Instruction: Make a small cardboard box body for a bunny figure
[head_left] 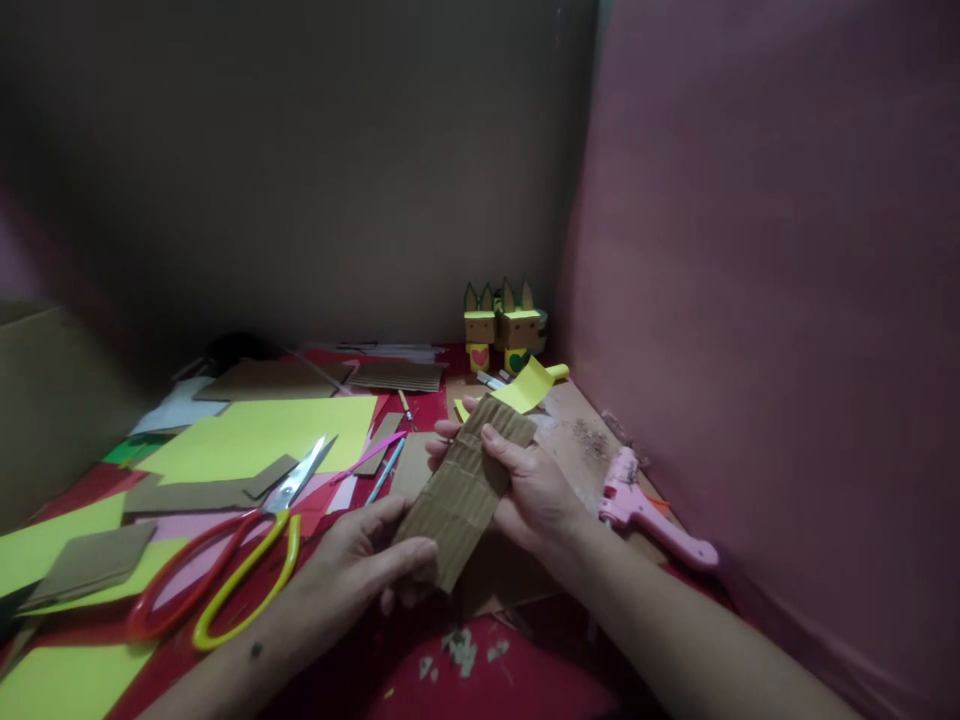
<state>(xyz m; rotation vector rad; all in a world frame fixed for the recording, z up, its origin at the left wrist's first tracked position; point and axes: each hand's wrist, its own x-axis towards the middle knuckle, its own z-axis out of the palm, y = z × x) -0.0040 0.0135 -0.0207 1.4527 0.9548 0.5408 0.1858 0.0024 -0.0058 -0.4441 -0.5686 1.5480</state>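
Cardboard strip (466,490) above bench (540,655), pinched by both hands: left (397,565) at near end, right (521,480) at far end. Long axis diagonal, far end angled right. Scissors (274,515) lie left, pink glue gun (652,515) right; yellow sheet (529,385) just beyond.

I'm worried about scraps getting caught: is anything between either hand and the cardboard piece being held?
Nothing visible: the left hand holds the cardboard piece near its lower end, the right hand near its upper end. The underside is hidden. The scissors lie left, the glue gun right, neither in between.
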